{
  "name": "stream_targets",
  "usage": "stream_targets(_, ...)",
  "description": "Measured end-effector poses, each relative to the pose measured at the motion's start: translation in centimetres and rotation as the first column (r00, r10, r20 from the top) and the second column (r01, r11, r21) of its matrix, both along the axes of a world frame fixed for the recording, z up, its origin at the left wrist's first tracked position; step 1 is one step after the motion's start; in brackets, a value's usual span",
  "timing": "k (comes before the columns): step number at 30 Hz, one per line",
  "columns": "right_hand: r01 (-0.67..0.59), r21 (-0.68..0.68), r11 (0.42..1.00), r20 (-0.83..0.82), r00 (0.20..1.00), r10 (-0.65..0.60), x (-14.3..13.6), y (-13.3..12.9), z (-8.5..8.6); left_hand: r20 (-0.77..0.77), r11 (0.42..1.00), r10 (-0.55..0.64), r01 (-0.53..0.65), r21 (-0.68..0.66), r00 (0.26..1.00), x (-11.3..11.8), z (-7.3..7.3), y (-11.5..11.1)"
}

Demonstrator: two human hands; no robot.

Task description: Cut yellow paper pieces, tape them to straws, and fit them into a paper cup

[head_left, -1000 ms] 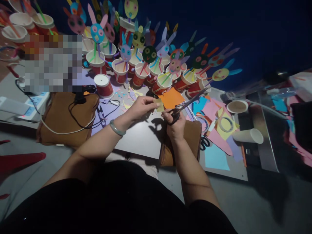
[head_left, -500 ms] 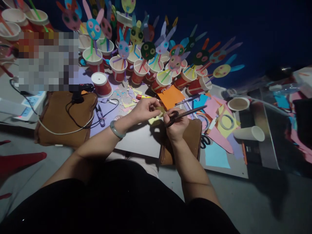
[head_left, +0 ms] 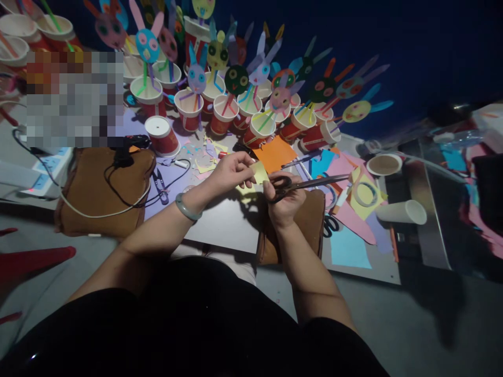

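Note:
My left hand (head_left: 237, 173), a bangle on its wrist, pinches a small piece of yellow paper (head_left: 259, 172) by its left side. Close by on the right, my right hand (head_left: 286, 204) is closed around the handles of a pair of scissors (head_left: 314, 183), whose blades point off to the right, away from the paper. The right thumb lies at the paper's lower edge; whether it grips the paper too I cannot tell. Beneath the hands lies more yellow paper (head_left: 247, 195) on the white table top (head_left: 223, 220). An orange sheet (head_left: 278, 152) rests just beyond.
Several red paper cups with paper rabbit figures (head_left: 189, 107) stand along the back. An upside-down cup (head_left: 162, 137), thread snips (head_left: 160, 184) and a brown cushion (head_left: 102, 188) are on the left. Tape (head_left: 365, 194), coloured paper and a white cup (head_left: 403, 212) lie to the right.
The yellow paper has turned to show its face more fully between my hands. The scissors have swung, their blades now reaching farther right and lying flatter.

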State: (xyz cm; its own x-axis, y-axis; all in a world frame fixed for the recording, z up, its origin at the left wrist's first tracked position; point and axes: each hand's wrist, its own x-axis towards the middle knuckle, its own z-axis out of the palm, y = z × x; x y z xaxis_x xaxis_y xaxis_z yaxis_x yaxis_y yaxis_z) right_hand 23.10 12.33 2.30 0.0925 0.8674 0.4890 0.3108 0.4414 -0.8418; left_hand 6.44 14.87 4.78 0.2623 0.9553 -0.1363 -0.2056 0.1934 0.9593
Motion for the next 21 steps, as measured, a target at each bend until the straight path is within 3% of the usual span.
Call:
stream_targets(4,-0.077,0.022,0.997,-0.063,0.995,0.079,0.02,0.13,-0.38,0.058,0.994,0.102,-0.099,-0.053,0.993,-0.06,-0.04,0.11)
stream_targets(7,-0.123,-0.036,0.992,-0.126,0.985,0.117,-0.11,0.25,-0.45,0.068,0.992,0.113,-0.109,-0.061,0.991,-0.08,0.05,0.07)
stream_targets(15,-0.027,-0.184,0.983,-0.108,0.994,0.007,0.13,0.54,-0.15,0.007,0.999,0.032,-0.033,0.023,0.999,0.2,0.18,-0.06)
stream_targets(18,-0.019,-0.158,0.987,-0.114,0.993,0.0,0.31,0.62,-0.42,-0.037,0.993,0.107,-0.105,0.053,0.994,0.01,-0.01,0.02)
stream_targets(21,-0.034,-0.069,0.997,-0.091,0.995,0.028,0.31,0.72,-0.69,-0.077,0.992,0.075,-0.066,0.11,0.994,-0.3,-0.21,0.08)
